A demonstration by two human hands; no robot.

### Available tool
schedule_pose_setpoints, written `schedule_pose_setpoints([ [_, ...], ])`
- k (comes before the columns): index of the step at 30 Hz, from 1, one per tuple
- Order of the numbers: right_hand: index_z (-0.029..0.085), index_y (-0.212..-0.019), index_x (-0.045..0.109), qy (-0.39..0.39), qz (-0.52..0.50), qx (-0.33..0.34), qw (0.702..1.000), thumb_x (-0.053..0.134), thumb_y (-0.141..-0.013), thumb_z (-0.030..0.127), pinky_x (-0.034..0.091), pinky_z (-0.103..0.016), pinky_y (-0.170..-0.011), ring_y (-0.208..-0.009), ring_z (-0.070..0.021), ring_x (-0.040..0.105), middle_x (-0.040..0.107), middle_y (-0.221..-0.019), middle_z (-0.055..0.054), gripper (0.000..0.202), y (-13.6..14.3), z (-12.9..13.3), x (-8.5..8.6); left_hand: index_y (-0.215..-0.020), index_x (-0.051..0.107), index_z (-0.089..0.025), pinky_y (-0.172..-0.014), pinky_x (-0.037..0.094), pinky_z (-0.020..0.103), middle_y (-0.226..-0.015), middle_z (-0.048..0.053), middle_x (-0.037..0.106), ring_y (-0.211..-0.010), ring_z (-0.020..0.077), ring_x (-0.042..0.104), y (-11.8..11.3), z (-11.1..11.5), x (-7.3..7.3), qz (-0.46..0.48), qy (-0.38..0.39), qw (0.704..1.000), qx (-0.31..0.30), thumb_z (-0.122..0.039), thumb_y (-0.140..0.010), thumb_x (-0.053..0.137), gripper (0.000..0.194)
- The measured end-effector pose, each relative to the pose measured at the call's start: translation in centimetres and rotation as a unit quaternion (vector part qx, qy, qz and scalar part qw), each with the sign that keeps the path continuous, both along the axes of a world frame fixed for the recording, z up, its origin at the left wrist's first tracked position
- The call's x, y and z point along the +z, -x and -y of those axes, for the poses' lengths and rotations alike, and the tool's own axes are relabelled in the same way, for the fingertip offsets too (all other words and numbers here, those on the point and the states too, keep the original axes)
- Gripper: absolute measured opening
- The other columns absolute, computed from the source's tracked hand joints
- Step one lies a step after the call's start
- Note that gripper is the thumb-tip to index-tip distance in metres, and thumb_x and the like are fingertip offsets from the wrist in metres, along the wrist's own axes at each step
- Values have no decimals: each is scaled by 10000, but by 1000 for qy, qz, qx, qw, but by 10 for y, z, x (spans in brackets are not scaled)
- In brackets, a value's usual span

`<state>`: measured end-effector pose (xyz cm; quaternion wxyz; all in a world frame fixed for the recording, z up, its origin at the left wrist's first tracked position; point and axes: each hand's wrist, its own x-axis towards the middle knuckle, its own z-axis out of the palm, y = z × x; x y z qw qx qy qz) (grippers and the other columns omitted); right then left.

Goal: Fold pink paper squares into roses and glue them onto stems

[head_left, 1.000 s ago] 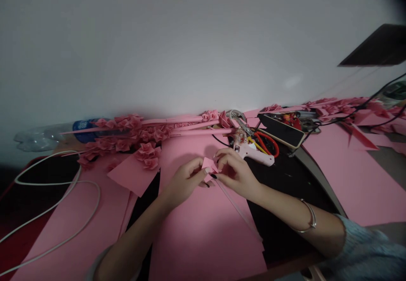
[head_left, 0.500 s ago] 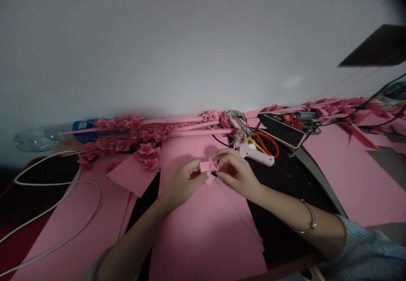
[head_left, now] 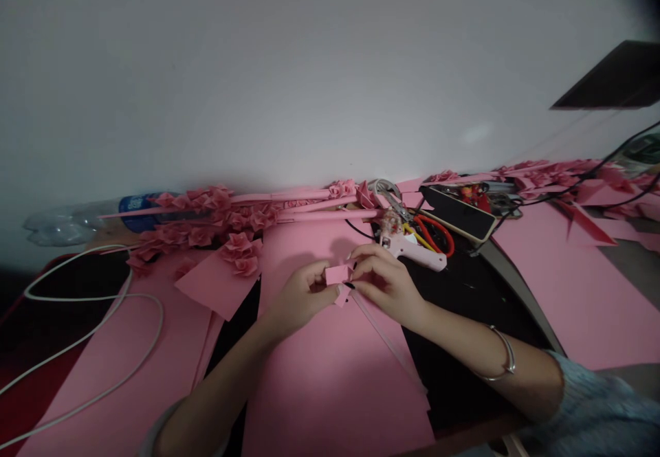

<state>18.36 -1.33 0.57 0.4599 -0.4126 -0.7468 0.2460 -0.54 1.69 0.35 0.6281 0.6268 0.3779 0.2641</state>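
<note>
Between my two hands is a small folded piece of pink paper (head_left: 337, 275), held above a large pink sheet (head_left: 330, 381). My left hand (head_left: 305, 297) pinches its left side between thumb and fingers. On the other side my right hand (head_left: 386, 280) grips the paper's right edge with closed fingertips; they hide part of the folds. A square flap of the paper hangs below the thumbs. Just beyond my right hand lies a white glue gun (head_left: 420, 254).
Folded pink paper flowers (head_left: 240, 251) and rolled paper stems (head_left: 309, 196) line the wall. Red-handled pliers (head_left: 438, 230) and a phone (head_left: 458, 213) lie right of centre. A plastic bottle (head_left: 67, 223) and a looped white cable (head_left: 159, 319) are on the left.
The small pink paper has turned slightly in my fingers, so its left part now shows as a flatter rectangle. Both hands keep their pinch in nearly the same place.
</note>
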Motion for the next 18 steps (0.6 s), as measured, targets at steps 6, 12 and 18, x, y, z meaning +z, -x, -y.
schedule_pose_setpoints([
  [6,194,-735,596,35,-20,-1,999,630,-835,125,486,-341,-735,-878,-194,595,586,-994,-75,126,-1,-1,-1,-796,527,-177,-600,463,253,-720,-23,583,-668,134,577,-2,2,0,48,72,996,31,-288,-755,671,187],
  [12,187,-732,569,48,-25,16,998,610,-857,146,471,-340,-749,-857,-192,584,578,-967,-77,138,-1,-2,-1,-928,485,-192,-768,556,361,-916,12,612,-804,153,645,-4,4,5,94,151,983,44,-375,-778,685,309],
  [18,193,-751,554,52,-12,31,998,586,-886,193,474,-323,-731,-831,-179,577,565,-924,-64,139,-1,-2,-1,-959,518,-188,-729,573,334,-911,26,609,-829,165,624,-4,4,4,81,124,988,30,-396,-837,611,258],
])
